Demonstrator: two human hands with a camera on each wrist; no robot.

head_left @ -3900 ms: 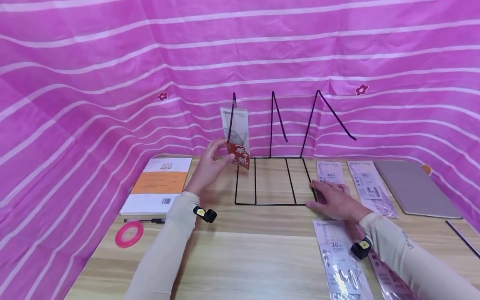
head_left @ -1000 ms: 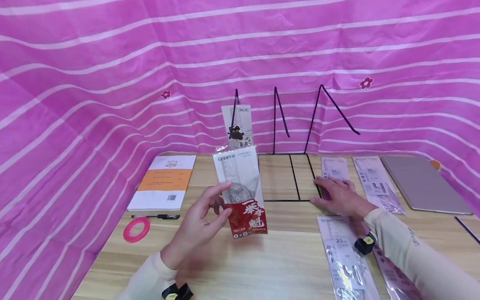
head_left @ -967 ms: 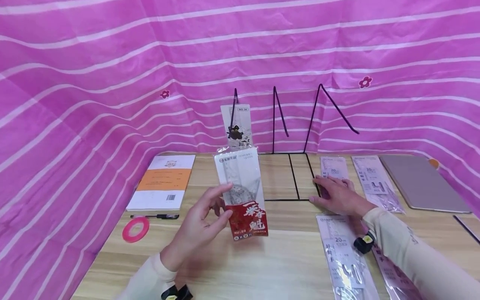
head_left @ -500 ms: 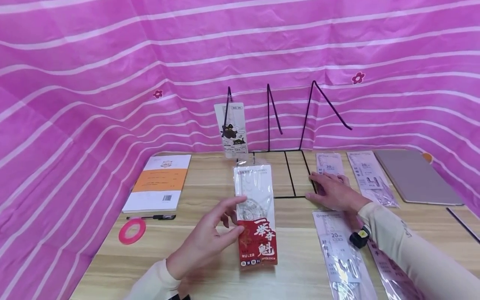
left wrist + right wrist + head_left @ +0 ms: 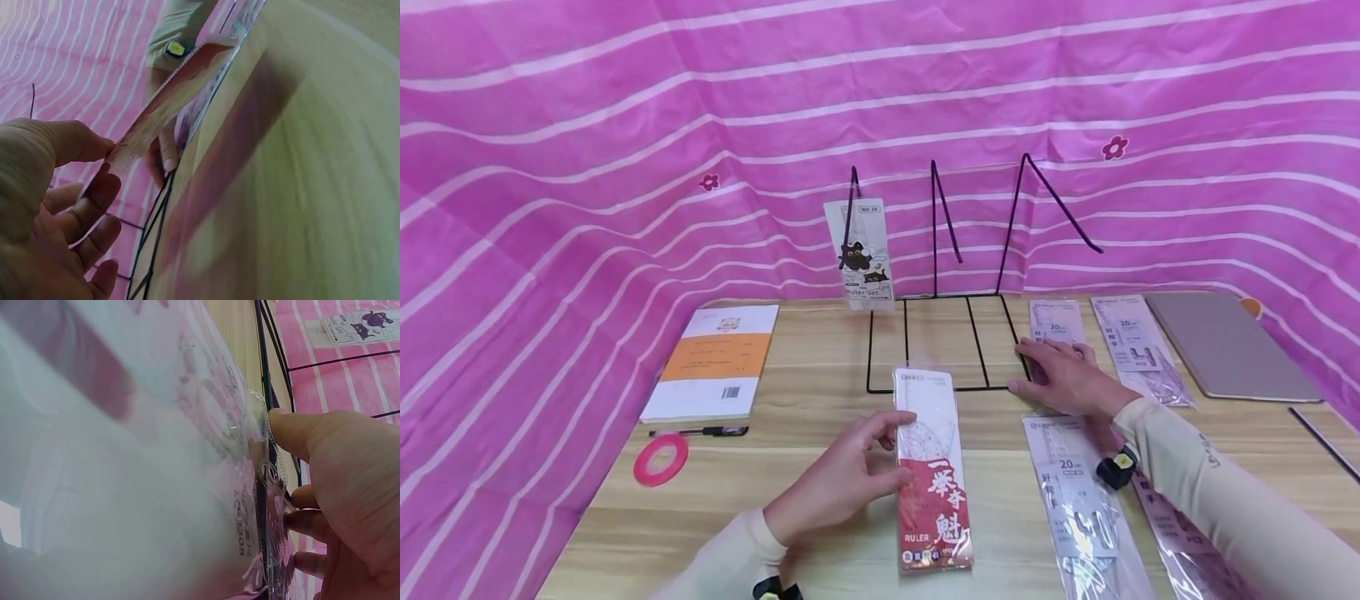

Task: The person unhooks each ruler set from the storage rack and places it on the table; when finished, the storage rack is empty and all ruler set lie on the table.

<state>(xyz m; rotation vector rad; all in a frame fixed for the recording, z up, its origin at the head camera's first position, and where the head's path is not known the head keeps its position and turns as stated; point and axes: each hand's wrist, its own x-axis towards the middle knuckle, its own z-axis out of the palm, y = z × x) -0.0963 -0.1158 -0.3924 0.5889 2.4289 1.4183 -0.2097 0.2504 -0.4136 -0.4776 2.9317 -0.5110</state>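
My left hand pinches the left edge of a red-and-white ruler set pack between thumb and fingers. The left wrist view has that pack edge-on, raised at a tilt above the table. My right hand holds the front right corner of a black wire rack, thumb at the corner and fingertips at the side bar. Another ruler set pack, white with black cats, hangs from the rack's left hook. The middle hook and right hook carry nothing.
Pink ruler packs in clear sleeves lie around my right hand, including a near one and a far one. A grey notebook lies far right. At left are an orange-and-white book, a pen and pink tape. A striped curtain hangs behind.
My left hand has drawn the red-and-white pack off the left hook, toward me and down, uncovering the cat pack behind it. My right hand has stayed at the rack's corner.
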